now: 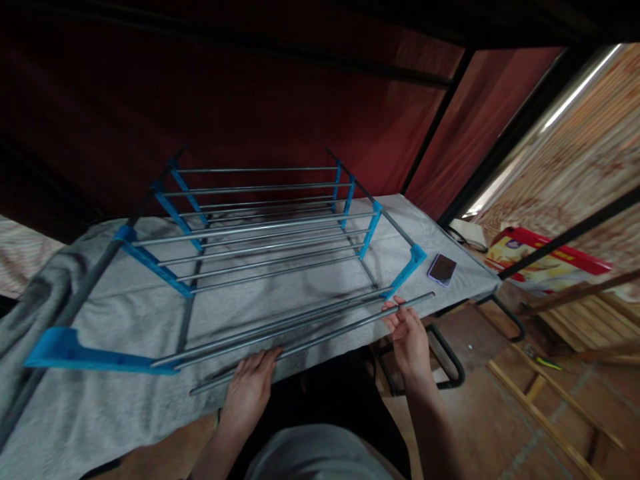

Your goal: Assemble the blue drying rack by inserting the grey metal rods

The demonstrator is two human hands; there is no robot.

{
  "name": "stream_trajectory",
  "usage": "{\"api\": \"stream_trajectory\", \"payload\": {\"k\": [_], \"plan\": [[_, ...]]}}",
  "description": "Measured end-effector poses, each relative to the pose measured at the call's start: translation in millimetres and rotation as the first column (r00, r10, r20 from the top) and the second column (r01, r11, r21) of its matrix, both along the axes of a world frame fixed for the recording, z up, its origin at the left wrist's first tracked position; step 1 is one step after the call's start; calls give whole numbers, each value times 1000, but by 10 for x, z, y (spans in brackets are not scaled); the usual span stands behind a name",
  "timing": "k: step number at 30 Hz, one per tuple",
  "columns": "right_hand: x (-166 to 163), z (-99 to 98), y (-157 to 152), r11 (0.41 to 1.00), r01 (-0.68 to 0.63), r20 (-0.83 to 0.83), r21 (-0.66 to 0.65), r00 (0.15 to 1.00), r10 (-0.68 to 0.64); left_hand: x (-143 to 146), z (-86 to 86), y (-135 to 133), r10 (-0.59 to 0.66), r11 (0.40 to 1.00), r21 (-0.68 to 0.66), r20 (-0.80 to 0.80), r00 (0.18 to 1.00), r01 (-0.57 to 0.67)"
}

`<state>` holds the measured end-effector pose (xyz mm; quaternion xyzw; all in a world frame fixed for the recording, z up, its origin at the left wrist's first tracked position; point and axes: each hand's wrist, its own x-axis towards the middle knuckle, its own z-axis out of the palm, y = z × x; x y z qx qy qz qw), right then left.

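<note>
A loose grey metal rod (333, 335) runs across the front of the cloth, its right end tilted farther back. My left hand (253, 387) is closed over it from above near its left end. Thumb and fingers of my right hand (410, 340) pinch it near the right end. Just behind lies a partly assembled rack of metal bars (280, 225) joined by blue plastic brackets. The front left blue bracket (115, 359) and the front right blue bracket (406, 270) sit at the rack's near corners, with further rods between them.
Grey cloth (310, 277) covers the table under the rack. A phone (442, 269) lies right of the rack. Beyond the table's right edge are a red and yellow box (545, 260), wooden slats (593, 320) and a black metal stool frame (450, 360). Dark red fabric (250, 107) hangs behind.
</note>
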<state>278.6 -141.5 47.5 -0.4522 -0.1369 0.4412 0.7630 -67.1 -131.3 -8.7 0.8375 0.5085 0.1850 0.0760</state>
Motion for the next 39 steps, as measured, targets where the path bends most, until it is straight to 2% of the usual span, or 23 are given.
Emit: {"api": "stream_trajectory", "payload": {"k": [9,17,24,30,35,39], "plan": [[253,157,59,987,151,-1,61,989,-151,-72,-145,32,2,1000,9,70,998,-3],[345,158,82,974,209,-25,87,978,-207,-134,-181,47,9,998,-70,94,996,-2],[550,69,64,973,212,-48,95,977,-208,-449,-242,47,125,985,-135,89,988,-112],[601,80,55,971,234,-81,43,970,-230,-682,-198,42,254,956,-179,108,961,-232],[617,108,60,968,250,-41,26,968,-248,-785,-173,46,409,904,-263,299,862,-338],[694,39,81,964,267,-25,-12,963,-267,-799,-151,40,540,830,-457,515,666,-320]]}}
